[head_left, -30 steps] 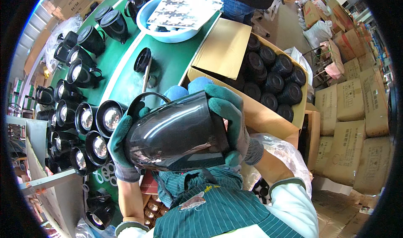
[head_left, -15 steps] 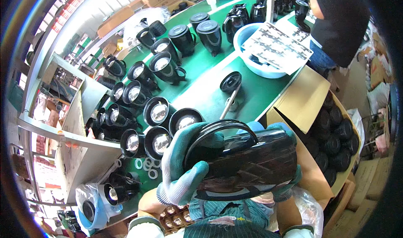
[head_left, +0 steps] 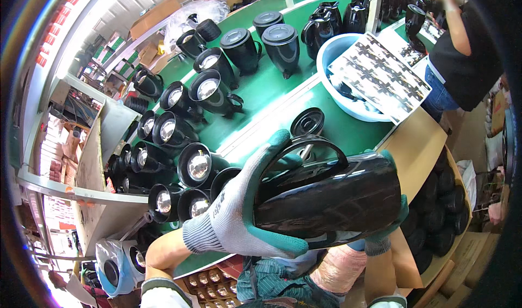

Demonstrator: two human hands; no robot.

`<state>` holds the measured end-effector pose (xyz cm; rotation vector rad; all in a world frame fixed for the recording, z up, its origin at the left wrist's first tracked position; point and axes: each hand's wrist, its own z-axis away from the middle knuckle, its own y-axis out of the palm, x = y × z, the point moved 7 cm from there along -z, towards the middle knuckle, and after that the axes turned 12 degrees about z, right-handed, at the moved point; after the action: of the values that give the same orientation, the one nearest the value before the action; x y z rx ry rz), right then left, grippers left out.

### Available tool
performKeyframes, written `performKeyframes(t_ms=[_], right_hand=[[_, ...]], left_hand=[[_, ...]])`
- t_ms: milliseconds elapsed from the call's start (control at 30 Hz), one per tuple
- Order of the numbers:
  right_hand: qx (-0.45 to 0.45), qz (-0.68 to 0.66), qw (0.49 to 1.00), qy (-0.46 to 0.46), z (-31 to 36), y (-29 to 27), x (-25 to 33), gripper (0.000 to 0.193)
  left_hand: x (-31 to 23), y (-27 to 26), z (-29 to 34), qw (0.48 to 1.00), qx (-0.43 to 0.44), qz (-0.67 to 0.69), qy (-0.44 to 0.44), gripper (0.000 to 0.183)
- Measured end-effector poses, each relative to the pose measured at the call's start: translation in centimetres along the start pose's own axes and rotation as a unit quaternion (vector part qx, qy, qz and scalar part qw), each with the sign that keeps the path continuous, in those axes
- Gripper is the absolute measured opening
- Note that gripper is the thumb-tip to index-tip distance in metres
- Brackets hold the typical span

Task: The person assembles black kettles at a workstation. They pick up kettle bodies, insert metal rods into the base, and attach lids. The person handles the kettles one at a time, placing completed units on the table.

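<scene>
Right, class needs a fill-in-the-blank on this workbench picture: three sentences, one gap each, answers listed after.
1. Both gloved hands, left hand and right hand, hold one black ____.
2. The jug lies on its side with its handle pointing ____.
3. The patterned sheets rest on a light ____ basin.

Missing words: jug; up; blue

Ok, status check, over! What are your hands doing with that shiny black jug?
Left hand and right hand, both gloved, grip black jug sideways, one at each end. Jug held above green table. More jugs crowded beyond it, not touching.
</scene>
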<state>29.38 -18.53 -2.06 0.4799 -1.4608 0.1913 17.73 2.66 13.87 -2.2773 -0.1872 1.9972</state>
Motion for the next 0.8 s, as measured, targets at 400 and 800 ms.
performKeyframes(t_ms=[400,800], right_hand=[[0.054,-0.066,0.996,0.014,-7.1,2.2,-5.0,0.066],[0.076,-0.024,0.996,0.044,-7.2,1.4,-8.0,0.081]], left_hand=[[4.6,-15.0,-11.1,0.912,-0.169,-0.372,-0.021,0.111],[17.7,-25.6,-29.3,0.760,-0.118,-0.631,-0.106,0.121]])
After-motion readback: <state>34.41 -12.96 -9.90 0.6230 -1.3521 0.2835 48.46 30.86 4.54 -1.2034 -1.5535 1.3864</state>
